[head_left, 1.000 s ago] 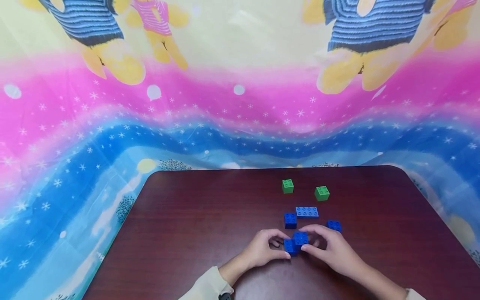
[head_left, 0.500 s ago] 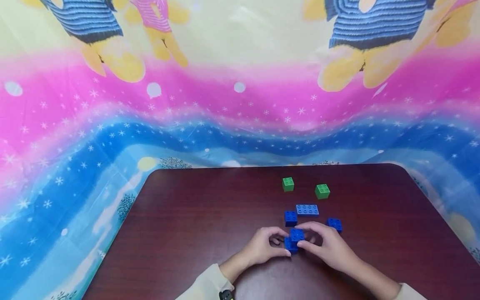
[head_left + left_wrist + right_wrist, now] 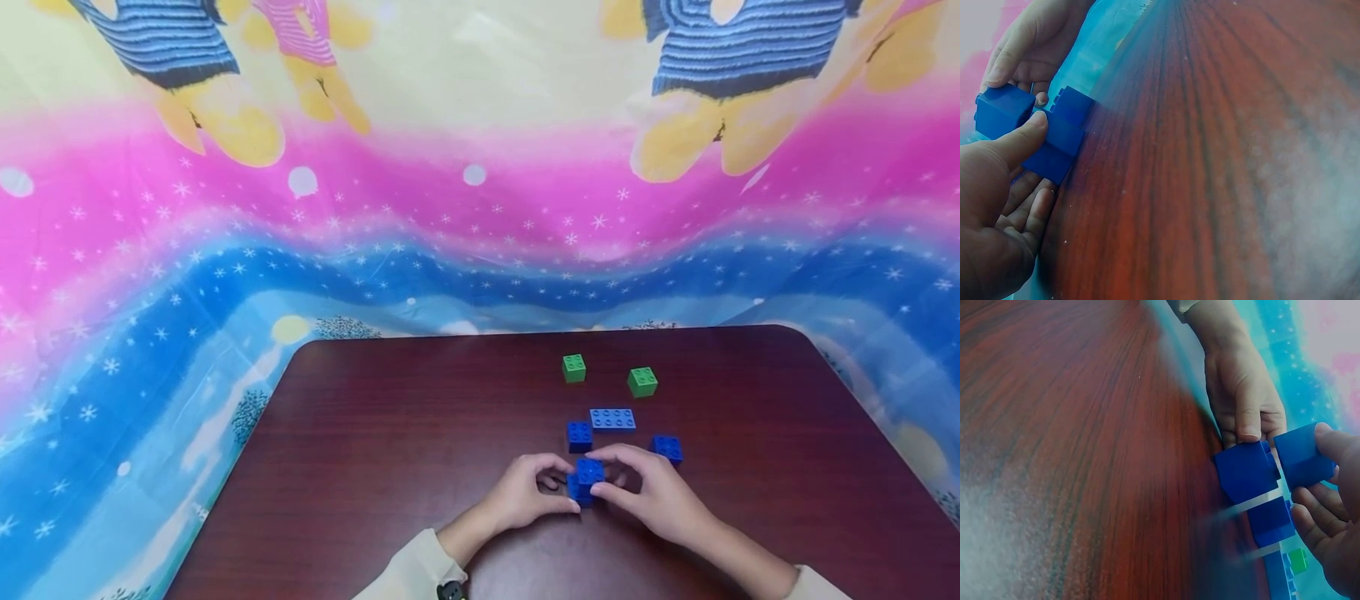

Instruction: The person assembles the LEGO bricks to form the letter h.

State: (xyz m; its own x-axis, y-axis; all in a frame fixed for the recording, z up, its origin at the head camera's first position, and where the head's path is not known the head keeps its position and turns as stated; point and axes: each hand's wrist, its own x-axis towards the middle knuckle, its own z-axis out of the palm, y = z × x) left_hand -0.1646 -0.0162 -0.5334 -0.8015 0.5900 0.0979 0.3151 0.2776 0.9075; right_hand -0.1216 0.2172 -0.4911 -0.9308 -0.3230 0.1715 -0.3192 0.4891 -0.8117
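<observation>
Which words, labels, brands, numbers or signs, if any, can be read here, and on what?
None can be read in any view.
Upper blue brick, lower blue brick: nothing legible; stud tops too small to tell.
Backdrop: printed figures and snowflakes, no readable writing.
Black item at left cuff: too small to tell.

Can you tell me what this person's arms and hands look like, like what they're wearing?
The left hand and right hand are both bare, without gloves. A plain cream fabric sleeve ends at the left wrist, and a matching cream sleeve shows on the right arm. A small black item sits at the left cuff, too cut off to identify.
</observation>
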